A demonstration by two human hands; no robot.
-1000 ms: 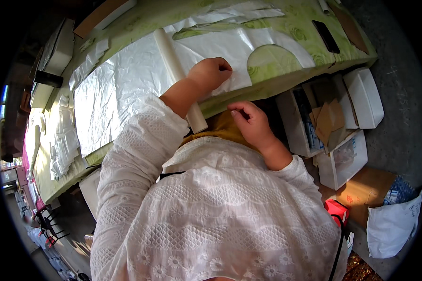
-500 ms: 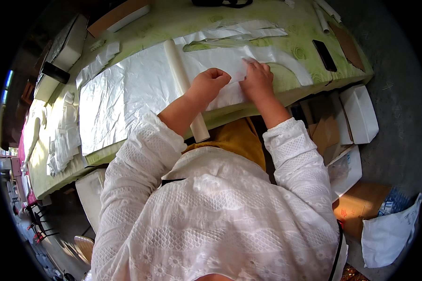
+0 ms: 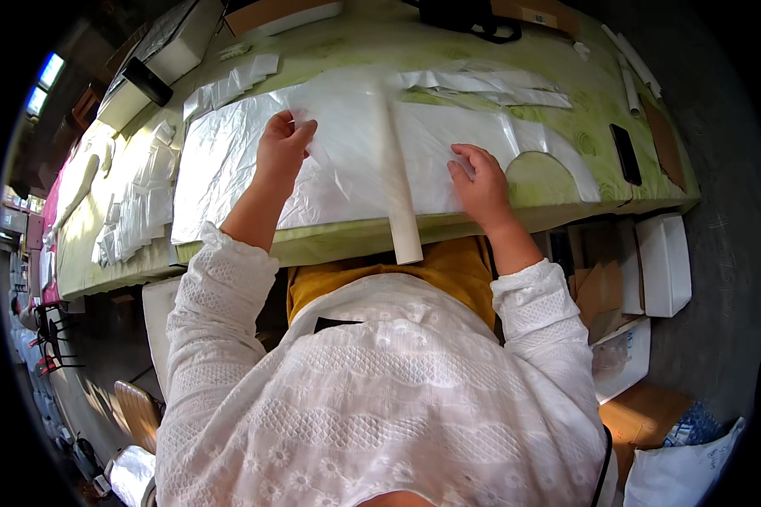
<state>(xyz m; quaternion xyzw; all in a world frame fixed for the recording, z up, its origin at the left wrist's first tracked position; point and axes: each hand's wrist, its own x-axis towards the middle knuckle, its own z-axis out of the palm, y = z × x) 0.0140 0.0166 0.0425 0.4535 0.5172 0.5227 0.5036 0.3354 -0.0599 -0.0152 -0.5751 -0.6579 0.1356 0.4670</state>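
Observation:
My left hand (image 3: pixel 281 154) is closed in a pinch on a thin, see-through plastic film (image 3: pixel 333 167), raised over the table and partly smeared by motion. Its far edge blurs into the stack of silvery-white plastic sheets (image 3: pixel 220 160) beneath. A pale tube-shaped roll (image 3: pixel 400 190) lies across the sheets between my hands, its near end sticking out past the table's front edge. To the right of the roll, my right hand (image 3: pixel 484 188) hovers close to the sheets, thumb and fingers apart, with nothing seen in it.
A green patterned cloth covers the table (image 3: pixel 558 127). Cut plastic strips (image 3: pixel 135 207) lie at left, more strips (image 3: pixel 490 83) at the back. A phone (image 3: pixel 625 154) and thin tubes (image 3: pixel 632 72) are at right. White boxes (image 3: pixel 664 262) stand below the right end.
My left hand has swung left across the roll, lifting a film with it. My right hand has let go of the sheet edge and opened. The whole view has shifted slightly.

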